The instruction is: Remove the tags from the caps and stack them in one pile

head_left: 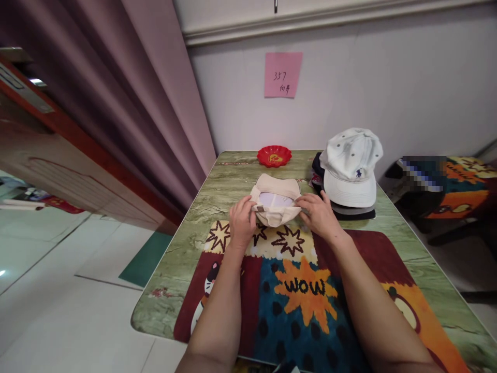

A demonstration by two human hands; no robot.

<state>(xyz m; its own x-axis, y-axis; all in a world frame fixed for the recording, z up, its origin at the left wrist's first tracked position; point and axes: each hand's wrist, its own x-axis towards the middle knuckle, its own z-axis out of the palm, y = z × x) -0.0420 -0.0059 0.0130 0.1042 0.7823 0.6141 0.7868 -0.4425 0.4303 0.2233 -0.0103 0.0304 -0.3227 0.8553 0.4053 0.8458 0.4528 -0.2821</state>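
Note:
A beige cap [276, 185] lies upside down on the table with its pale lining showing and its brim pointing away from me. My left hand [243, 220] pinches the left side of the cap's rim. On the opposite side, my right hand [317, 213] has its fingers closed on the rim too. Just beyond my right hand stands a stack of caps, topped by a white cap [351, 166] with a small dark blue emblem. Darker caps and a grey brim show beneath it.
A red scalloped dish [274, 156] sits near the wall. The colourful mat [267, 290] covers the front of the green wood-patterned table [166, 280]. A pink note [283, 75] hangs on the wall. At left are a curtain and door; at right, a stool [466, 191] with a patterned cover.

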